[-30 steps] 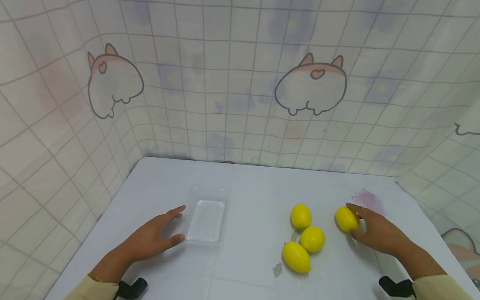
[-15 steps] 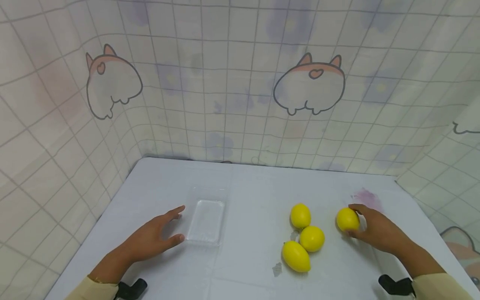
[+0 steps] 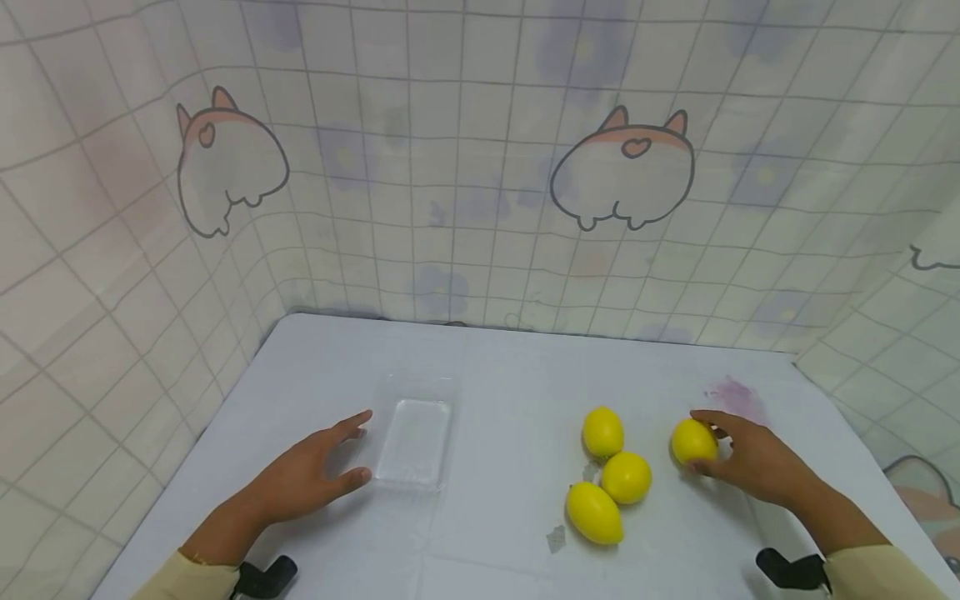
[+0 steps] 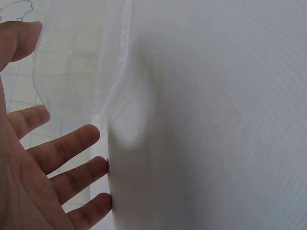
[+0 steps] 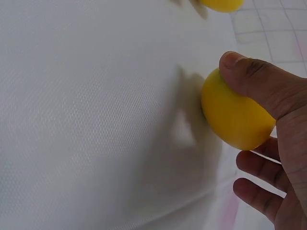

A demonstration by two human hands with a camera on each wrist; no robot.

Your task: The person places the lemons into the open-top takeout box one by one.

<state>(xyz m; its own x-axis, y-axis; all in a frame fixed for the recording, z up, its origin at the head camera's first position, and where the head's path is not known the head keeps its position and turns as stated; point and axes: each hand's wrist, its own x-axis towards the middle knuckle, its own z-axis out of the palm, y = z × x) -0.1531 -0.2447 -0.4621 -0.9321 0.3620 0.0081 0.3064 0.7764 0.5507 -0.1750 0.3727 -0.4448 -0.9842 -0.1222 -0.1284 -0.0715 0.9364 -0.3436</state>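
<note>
In the head view my right hand grips a yellow lemon at the right of the table, thumb on the near side and fingers on the far side. The right wrist view shows the thumb laid over this lemon, with two other fingers standing off it. My left hand is at the left edge of a clear plastic container, fingers spread. Up close in the left wrist view, the container's transparent wall stands between thumb and fingers. Left of the gripped lemon, three more lemons lie grouped.
A white cloth covers the table, with a pinkish stain behind the right hand and small grey patches near the lemons. A gridded curtain with cartoon animals hangs along the back and sides.
My right thumb and fingers have shifted slightly on the lemon, which has moved only a little. The left hand, the container and the other lemons stay as they were.
</note>
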